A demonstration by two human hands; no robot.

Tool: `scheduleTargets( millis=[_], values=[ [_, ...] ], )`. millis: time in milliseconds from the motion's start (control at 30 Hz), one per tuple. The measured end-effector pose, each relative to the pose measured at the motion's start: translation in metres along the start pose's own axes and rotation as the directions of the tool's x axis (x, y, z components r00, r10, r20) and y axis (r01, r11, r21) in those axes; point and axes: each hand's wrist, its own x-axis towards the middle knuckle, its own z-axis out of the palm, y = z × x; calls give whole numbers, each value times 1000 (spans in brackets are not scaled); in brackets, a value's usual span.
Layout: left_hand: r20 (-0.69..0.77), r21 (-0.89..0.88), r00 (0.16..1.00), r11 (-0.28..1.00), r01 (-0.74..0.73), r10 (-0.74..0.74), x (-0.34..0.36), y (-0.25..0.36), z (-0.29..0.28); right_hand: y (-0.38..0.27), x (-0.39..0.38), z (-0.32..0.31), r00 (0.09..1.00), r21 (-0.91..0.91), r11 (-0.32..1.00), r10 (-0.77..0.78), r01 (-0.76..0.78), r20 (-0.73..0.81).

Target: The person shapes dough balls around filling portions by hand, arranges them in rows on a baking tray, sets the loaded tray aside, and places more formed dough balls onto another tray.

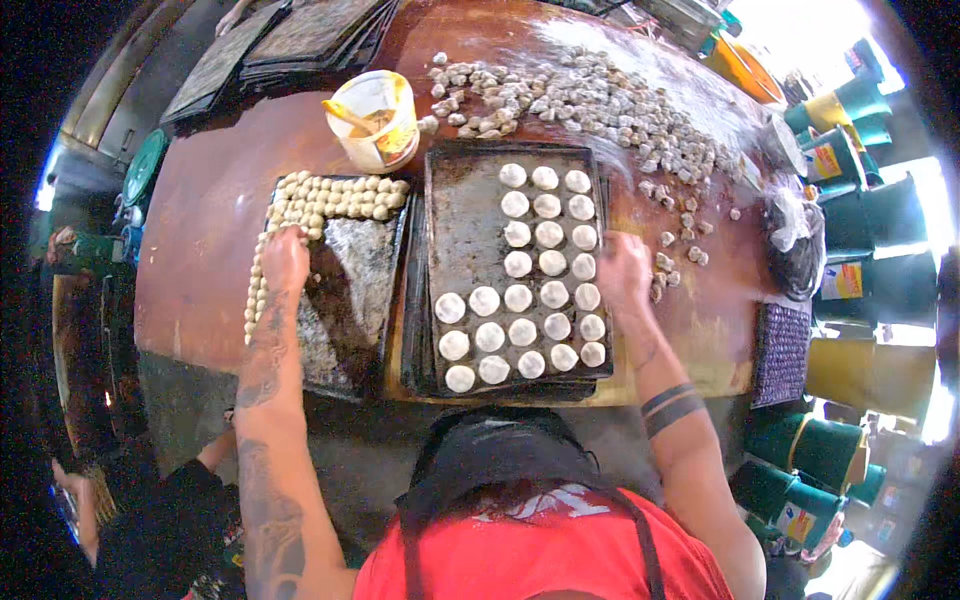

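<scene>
From where I stand, everything sorts itself around the dark disc tray [460,215]. Left of it, a smaller tray [355,265] carries the pale balls [320,205], and the left hand [287,262] is down among them, fingers bunched; I can't tell whether they grip one. The right hand [625,268] is curled just beside the disc tray's right edge; whether it holds anything, I can't tell.

The balls touch, so a careless fingertip could squash neighbours together, and the left forearm could brush the row beneath it. A slip of the right wrist could smear the discs nearest that edge.

Counting: twenty-seven pale discs [522,332] on the disc tray, four rows of three and three of five; one bucket [365,150] beyond it, one yellow-handled utensil [343,112] inside. The balls, and the floury brown lumps [600,100] beyond and rightward, are too crowded to count.
</scene>
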Motion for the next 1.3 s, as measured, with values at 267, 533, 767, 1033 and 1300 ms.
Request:
scheduleTargets(
  millis=[267, 533, 767, 1033, 1300],
  values=[
    [536, -842, 801, -108, 528, -265, -52, 162, -41, 134, -26, -15, 998, -174, 983, -60, 55, -26],
    [622, -741, 772, -222, 634, 130, -90, 334, -97, -75, -56, -40, 903, 658, 678, -430, 328, -7],
    [618, -688, 777, -396, 608, 118, -102, 365, -122, -72, -63, -58, 936, 573, 767, -353, 288, 1],
    [559, -627, 810, -549, 553, 177, -90, 384, -147, -47, -48, -47, 900, 919, 167, -203, -357, 387],
    [274, -961, 961, -49, 272, -43, -91, 394, -148, -80, -45, -84, 979, 682, 702, -160, 205, -129]
  ],
)
